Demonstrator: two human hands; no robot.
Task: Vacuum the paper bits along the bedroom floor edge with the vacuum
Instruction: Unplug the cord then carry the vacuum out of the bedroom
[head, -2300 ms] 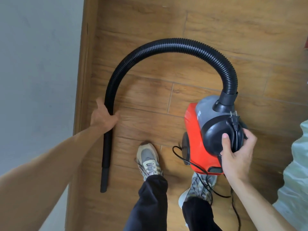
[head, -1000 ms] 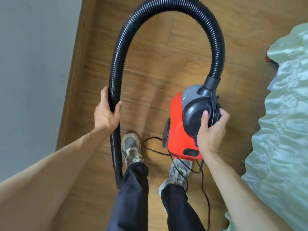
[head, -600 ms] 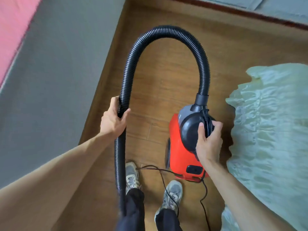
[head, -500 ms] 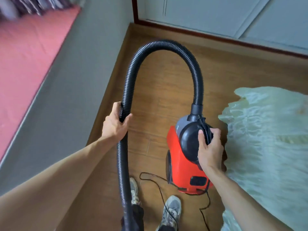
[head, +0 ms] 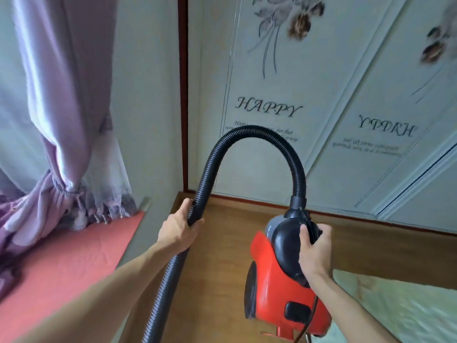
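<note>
Low in the centre of the frame, the person's right grip (head: 314,253) is curled round the black handle (head: 284,235) on top of the red vacuum (head: 272,280), thumb on the near side and fingers wrapped over the far side. The vacuum sits at lower centre-right, tilted, with a dark wheel facing left. Whether it touches the wooden floor (head: 222,256) cannot be told. A thin cord (head: 312,318) hangs down by its rear.

From the vacuum's top the black ribbed hose (head: 254,129) rises, arches over at mid-frame and comes down to the left. There the left grip (head: 176,230) is closed round it, fingers wrapped about the ribs. Below that grip the hose runs on down past the left forearm and out of the bottom edge, so its nozzle end is out of view.

Across the upper right stand pale wardrobe doors (head: 346,82) printed with flowers and the word "HAPPY". A lilac curtain (head: 61,107), gathered by a tie, fills the upper left, above a red surface (head: 61,268). Pale green bedding (head: 395,308) lies at lower right, just beside the vacuum.
</note>
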